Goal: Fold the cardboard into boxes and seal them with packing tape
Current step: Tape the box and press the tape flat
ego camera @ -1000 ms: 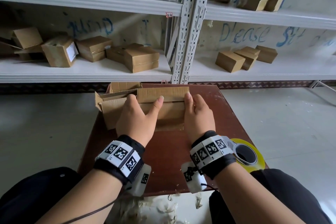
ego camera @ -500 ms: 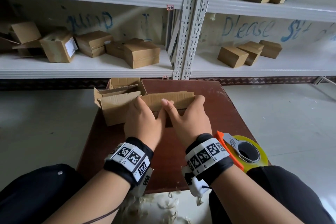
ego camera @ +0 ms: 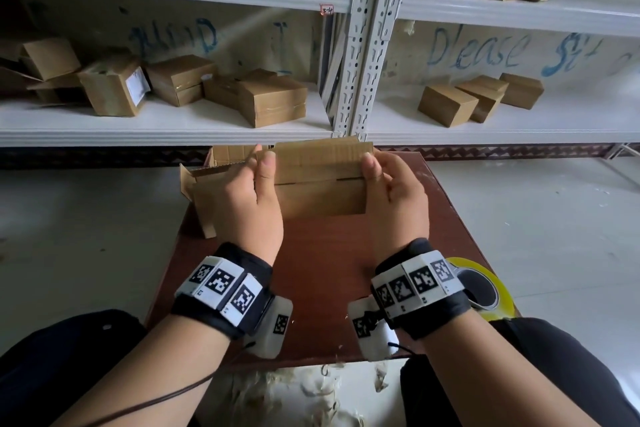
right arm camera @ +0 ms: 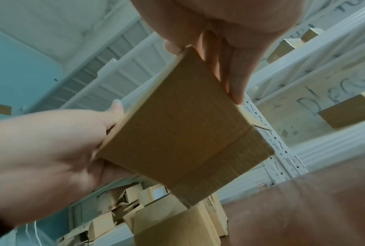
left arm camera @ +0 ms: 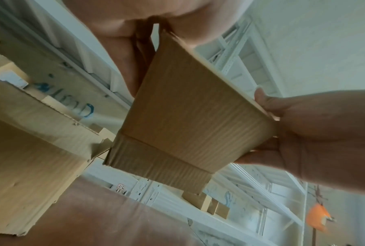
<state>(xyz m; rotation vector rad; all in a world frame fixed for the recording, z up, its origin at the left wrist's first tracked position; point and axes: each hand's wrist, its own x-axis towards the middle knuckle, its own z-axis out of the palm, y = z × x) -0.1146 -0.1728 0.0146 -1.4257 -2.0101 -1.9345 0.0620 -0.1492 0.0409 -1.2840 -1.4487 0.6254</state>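
A brown cardboard box blank [ego camera: 320,180] is held upright above the reddish-brown table [ego camera: 322,288], its flaps unfolded. My left hand [ego camera: 251,198] grips its left edge, thumb on the near face. My right hand [ego camera: 391,191] grips the right edge the same way. In the left wrist view the cardboard [left arm camera: 190,119] hangs between my left hand [left arm camera: 139,55] and my right hand [left arm camera: 303,133]. The right wrist view shows the same blank [right arm camera: 183,129] pinched at both sides. A roll of yellowish packing tape [ego camera: 485,288] on its dispenser lies at the table's right edge, behind my right wrist.
An open cardboard box [ego camera: 204,191] stands on the table's far left corner. White metal shelving [ego camera: 363,45] behind the table carries several taped boxes [ego camera: 273,100]. Grey floor lies on both sides. Paper scraps [ego camera: 298,392] lie between my knees.
My hands have moved apart from the middle to the blank's two side edges. The cardboard has been lifted off the table and now stands upright.
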